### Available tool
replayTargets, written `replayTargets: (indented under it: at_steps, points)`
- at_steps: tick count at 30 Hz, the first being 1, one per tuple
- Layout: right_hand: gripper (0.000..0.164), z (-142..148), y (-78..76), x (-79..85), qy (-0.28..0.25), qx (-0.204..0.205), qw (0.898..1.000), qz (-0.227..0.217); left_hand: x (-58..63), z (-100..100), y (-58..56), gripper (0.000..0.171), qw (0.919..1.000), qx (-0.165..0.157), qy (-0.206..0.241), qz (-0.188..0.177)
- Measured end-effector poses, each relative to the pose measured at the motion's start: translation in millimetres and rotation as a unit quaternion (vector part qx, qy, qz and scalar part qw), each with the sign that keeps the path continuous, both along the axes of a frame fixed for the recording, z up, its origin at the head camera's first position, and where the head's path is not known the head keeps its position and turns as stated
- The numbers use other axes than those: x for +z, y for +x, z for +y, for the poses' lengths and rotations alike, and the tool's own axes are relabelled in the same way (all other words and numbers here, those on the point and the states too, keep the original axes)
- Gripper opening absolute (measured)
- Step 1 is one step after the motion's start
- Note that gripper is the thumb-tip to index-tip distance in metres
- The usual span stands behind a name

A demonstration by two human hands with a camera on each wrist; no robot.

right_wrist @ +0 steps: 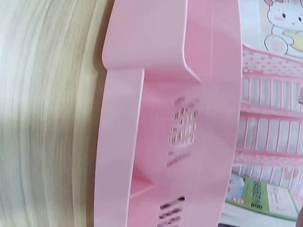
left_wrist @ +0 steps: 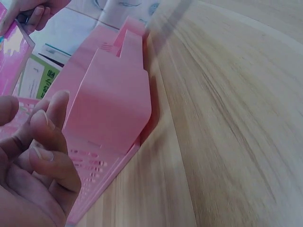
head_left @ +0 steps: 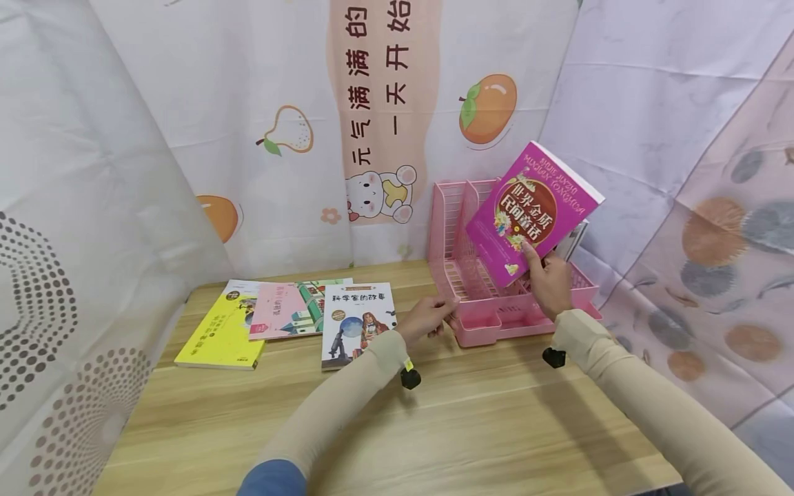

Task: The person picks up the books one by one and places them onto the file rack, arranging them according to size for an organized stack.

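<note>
My right hand (head_left: 551, 284) grips a magenta book (head_left: 527, 210) by its lower right edge, thumb on the front cover. The book is tilted over a pink desktop book rack (head_left: 477, 310) with upright dividers; whether it touches the rack is hidden. At the rack's front left corner, my left hand (head_left: 424, 318) pinches the edge with thumb and forefinger. The left wrist view shows the other fingers (left_wrist: 59, 165) loosely bent beside the rack's side wall. Partly behind the right hand, a book with a green cover (right_wrist: 258, 194) stands in the rack's right section.
Left of the rack lie a white book (head_left: 353, 324), a pink book (head_left: 291, 310) and a yellow book (head_left: 226, 331), partly overlapping. The wooden table (head_left: 471, 413) extends in front. Printed cloth (head_left: 248, 62) hangs behind and at both sides.
</note>
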State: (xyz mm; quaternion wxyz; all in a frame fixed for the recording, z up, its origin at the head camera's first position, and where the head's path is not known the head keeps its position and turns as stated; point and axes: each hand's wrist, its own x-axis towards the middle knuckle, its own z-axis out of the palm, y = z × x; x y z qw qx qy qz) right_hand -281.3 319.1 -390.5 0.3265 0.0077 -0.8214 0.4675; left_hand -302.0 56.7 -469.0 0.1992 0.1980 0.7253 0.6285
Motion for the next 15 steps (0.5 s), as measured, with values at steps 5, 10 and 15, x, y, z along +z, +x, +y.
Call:
replayTargets:
  at_steps: [5,10,15]
  points:
    - [0.055,11.2,0.0,2.9,0.008,-0.031,0.999,0.008,-1.1,8.6,-1.6,0.034,0.9990,0.032,0.029,-0.010]
    - [0.058,16.8,4.3,2.7,0.006,-0.042,0.999,0.004,-2.0,13.8,-2.0,0.031,0.9988,0.038,0.027,-0.015]
    - [0.058,23.1,4.3,-0.2,0.018,-0.072,0.997,0.012,-4.6,16.7,-2.4,0.031,0.9951,0.048,0.064,-0.057]
